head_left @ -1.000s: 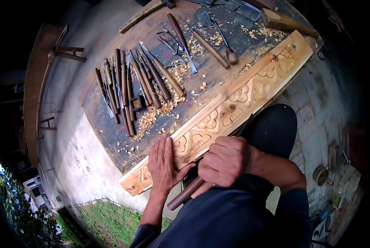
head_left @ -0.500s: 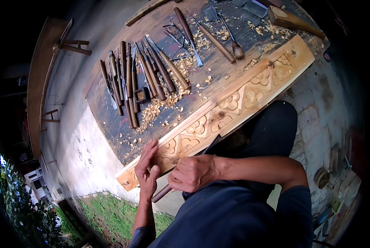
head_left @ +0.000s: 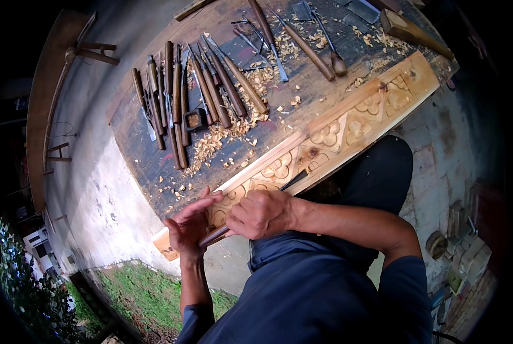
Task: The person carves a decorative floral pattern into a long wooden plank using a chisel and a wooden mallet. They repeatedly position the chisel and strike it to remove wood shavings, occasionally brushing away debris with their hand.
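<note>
While right grip (head_left: 260,213) is wrapped snug round chisel (head_left: 214,235), left grip (head_left: 190,226) open by its butt. Board (head_left: 348,137) just beyond right grip: flowers (head_left: 277,166) already carved along it, can't tell what's left.

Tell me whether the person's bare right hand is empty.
No, the bare right hand is closed around a brown wooden-handled carving tool whose dark metal blade reaches over the pale carved wooden board.
</note>
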Demonstrator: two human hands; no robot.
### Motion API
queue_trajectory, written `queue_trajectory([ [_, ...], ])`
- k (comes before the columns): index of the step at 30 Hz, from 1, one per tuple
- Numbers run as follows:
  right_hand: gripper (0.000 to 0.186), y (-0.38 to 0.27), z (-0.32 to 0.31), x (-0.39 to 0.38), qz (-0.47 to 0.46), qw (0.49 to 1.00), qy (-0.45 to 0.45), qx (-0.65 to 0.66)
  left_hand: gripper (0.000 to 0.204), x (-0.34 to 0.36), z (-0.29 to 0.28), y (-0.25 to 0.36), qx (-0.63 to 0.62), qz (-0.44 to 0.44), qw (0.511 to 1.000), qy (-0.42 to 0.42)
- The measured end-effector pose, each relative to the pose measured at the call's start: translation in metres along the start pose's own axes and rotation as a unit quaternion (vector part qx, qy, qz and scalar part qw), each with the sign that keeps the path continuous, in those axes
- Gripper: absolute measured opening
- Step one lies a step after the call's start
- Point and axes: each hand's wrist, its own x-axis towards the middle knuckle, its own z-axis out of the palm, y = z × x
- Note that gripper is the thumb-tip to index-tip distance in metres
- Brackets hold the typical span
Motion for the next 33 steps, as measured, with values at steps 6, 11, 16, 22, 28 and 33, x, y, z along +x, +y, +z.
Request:
queue_trajectory([
  [6, 0.026, 0.002, 0.003, 0.002, -0.006, 1.000, 0.025, 0.017, 0.107, -0.003, 0.004, -0.006, 0.010, 0.009, 1.000, 0.028],
  [11, 0.040, 0.002, -0.002, 0.004, 0.008, 1.000, 0.002, 0.006, 0.107, -0.004, 0.006, -0.004, 0.017, -0.002, 0.999, 0.043],
  [16, 0.047, 0.001, -0.003, 0.000, 0.015, 1.000, 0.008, 0.025, 0.115, -0.007, -0.004, 0.013, -0.046, 0.011, 0.996, 0.069],
  [22, 0.050, 0.006, -0.007, 0.002, 0.030, 0.996, 0.041, 0.068, 0.116, -0.018, 0.009, -0.003, -0.027, 0.014, 0.996, 0.087],
  [28, 0.053, 0.005, -0.013, 0.002, 0.041, 0.996, 0.045, 0.065, 0.112, -0.013, -0.032, 0.023, -0.049, 0.068, 0.971, 0.223],
  [33, 0.052, 0.005, -0.038, 0.015, 0.029, 0.991, 0.111, 0.065, 0.092, -0.010, -0.026, 0.013, 0.104, 0.043, 0.949, 0.293],
])
